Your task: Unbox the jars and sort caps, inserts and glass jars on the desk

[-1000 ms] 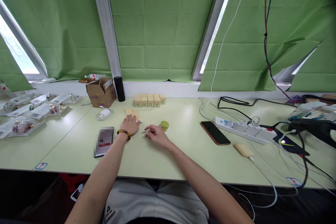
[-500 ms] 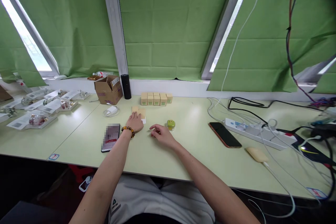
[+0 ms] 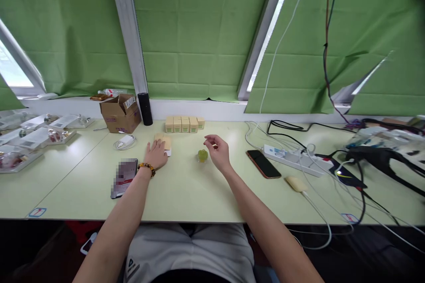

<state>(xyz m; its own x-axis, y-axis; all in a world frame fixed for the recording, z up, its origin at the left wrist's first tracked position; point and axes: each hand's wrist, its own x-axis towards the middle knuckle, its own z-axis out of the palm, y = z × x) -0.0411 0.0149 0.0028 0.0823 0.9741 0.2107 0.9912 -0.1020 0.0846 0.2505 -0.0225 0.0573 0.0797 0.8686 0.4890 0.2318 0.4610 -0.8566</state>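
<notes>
My left hand [image 3: 156,154] lies flat with its fingers spread, the fingertips on a tan folded card piece [image 3: 163,140]. A white edge of card or paper shows beside those fingers. My right hand [image 3: 218,151] is raised over the table, its fingers loosely bent and apart from the thumb, with nothing visible in it. Just left of it stands a small clear jar with a green lid [image 3: 202,155], not touched by the hand. Behind them, several small tan boxes with green labels [image 3: 181,124] stand in a row.
A phone with a lit screen [image 3: 124,177] lies by my left forearm. Further back are a white charger [image 3: 126,141], an open cardboard box [image 3: 121,115] and a black cylinder [image 3: 145,109]. Right: a dark phone [image 3: 263,164], power strip [image 3: 295,160] and cables. Packaged ornaments [image 3: 49,135] lie left.
My right hand has moved from the left of the green-lidded jar to its right and is raised. My left hand stays on the tan card. The camera view has turned rightward.
</notes>
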